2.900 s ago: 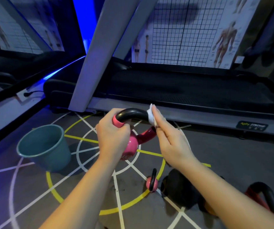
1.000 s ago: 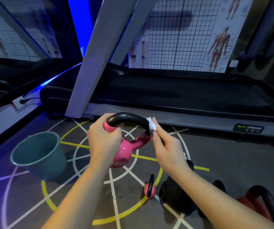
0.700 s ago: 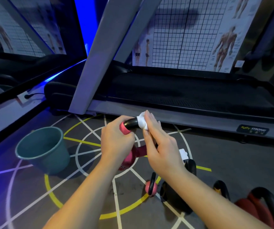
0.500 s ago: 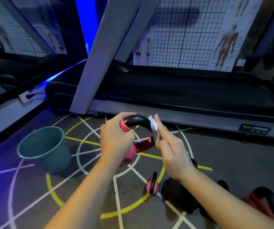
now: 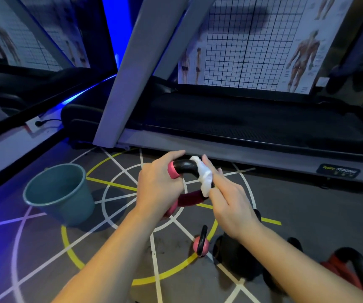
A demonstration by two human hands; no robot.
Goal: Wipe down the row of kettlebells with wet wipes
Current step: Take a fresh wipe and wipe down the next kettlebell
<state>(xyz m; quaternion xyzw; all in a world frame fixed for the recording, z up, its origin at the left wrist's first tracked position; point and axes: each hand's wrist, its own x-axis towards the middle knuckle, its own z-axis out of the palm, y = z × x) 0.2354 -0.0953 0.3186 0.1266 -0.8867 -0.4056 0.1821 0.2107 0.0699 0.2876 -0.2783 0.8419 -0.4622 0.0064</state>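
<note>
My left hand holds a pink kettlebell up off the floor, gripping it near the left end of its black handle; the hand hides most of the pink body. My right hand presses a crumpled white wet wipe against the right bend of that handle. On the floor below stand a small pink kettlebell, a black kettlebell partly behind my right forearm, and a red kettlebell with a black handle at the right edge.
A teal bucket stands on the floor to the left. A treadmill runs across just beyond my hands, with its slanted grey upright. The grey floor carries yellow and white lines. A wall socket sits at left.
The wipe has slid back and forth along the black handle, now sitting lower over its right bend. The kettlebell is tilted so its body hides behind my left hand.
</note>
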